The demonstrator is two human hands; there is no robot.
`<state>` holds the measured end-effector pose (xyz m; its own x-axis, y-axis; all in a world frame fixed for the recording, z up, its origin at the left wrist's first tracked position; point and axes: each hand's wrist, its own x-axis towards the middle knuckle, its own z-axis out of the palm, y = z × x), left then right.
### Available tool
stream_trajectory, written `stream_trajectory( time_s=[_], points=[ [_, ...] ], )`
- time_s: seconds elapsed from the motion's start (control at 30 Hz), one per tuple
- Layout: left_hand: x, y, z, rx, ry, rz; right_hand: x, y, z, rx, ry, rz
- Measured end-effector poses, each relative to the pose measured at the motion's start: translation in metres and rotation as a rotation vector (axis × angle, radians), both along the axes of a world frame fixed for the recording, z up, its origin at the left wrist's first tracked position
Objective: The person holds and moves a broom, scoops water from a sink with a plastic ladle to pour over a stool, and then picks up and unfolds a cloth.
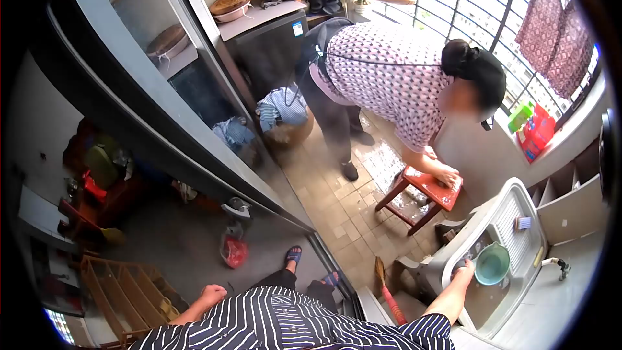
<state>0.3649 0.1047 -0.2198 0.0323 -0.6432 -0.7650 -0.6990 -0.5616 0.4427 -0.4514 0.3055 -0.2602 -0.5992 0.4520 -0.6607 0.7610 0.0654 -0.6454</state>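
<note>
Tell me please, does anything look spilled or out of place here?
Maybe a spill: a white patch marks the tan tiles by the red stool, perhaps suds or glare. The green basin at the right hand looks undamaged.

No words or numbers can be read here. A little blue and white sticker point(297, 28) is on the big dark machine point(262, 55) by the back wall, but any writing on it is too tiny to make out. The bright red pack point(536, 129) on the window ledge point(569, 139) has some marks on its front, low down, and they are too small and blurry to read as letters.
</note>
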Motion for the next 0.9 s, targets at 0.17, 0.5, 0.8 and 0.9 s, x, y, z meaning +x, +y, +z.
stream_trajectory(
  time_s=[0.17,0.5,0.8,0.9],
  points=[
    [-0.022,-0.021,-0.008,-0.045,0.019,-0.085,-0.015,0.007,-0.015,-0.529,-0.167,0.077],
    [-0.061,-0.037,-0.004,-0.03,-0.073,-0.235,-0.039,0.024,-0.049,-0.02,0.525,0.31],
    [-0.035,-0.047,-0.128,0.083,0.334,-0.335,0.046,0.026,0.08,0.993,0.198,0.404],
    [-0.064,-0.05,-0.114,0.104,0.223,-0.338,0.055,0.022,0.072,1.158,0.223,0.776]
  ],
)
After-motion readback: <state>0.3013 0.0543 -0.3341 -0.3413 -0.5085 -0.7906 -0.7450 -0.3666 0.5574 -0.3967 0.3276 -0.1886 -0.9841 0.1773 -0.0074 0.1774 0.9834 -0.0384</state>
